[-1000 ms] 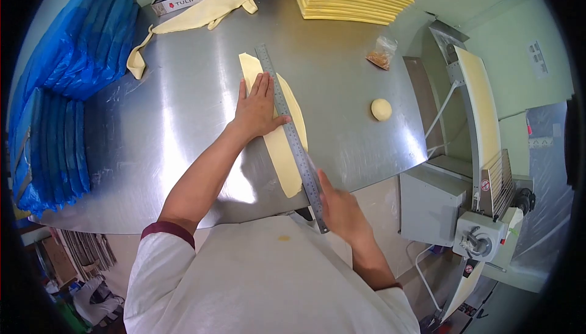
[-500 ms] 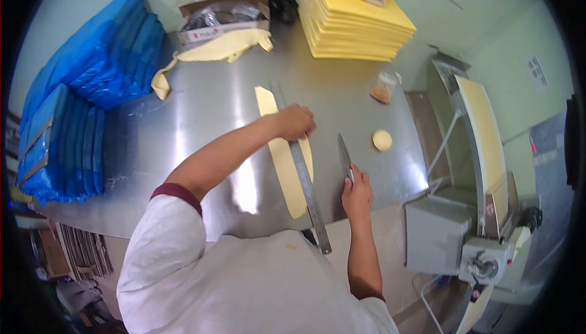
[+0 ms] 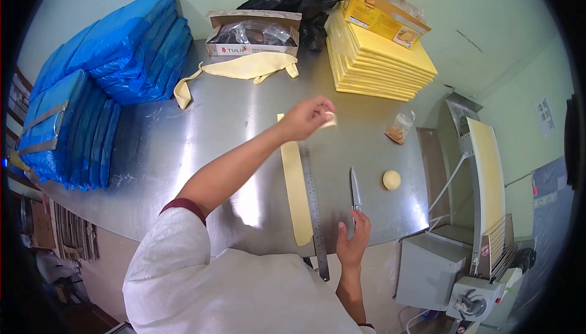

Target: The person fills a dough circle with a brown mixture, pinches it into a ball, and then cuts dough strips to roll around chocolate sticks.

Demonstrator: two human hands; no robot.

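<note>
My left hand point(image 3: 307, 118) pinches a small pale dough scrap point(image 3: 330, 119) above the steel table. Below it lies a long strip of yellowish dough point(image 3: 295, 193), its upper part overlapped by my hand and forearm. A steel ruler point(image 3: 313, 206) runs along the strip's right edge, its near end jutting past the table edge. Further right, a knife point(image 3: 355, 188) rests on the metal, blade pointing away. Right at its handle is my right hand point(image 3: 353, 241), fingers stretched and thumb apart. A round dough ball point(image 3: 391, 180) sits right of the knife.
Blue-wrapped stacks point(image 3: 122, 53) stand at the left. Behind lie dough offcuts point(image 3: 250, 66), an open carton point(image 3: 253, 33), a black bag point(image 3: 299, 1) and stacked yellow sheets point(image 3: 381, 53). A small bag of brown crumbs point(image 3: 400, 128) is near the right edge, beside a belted machine point(image 3: 488, 193).
My left hand has come off the ruler and now lifts a dough scrap; the dough right of the ruler is gone. My right hand has let go of the knife. The view has shifted.
</note>
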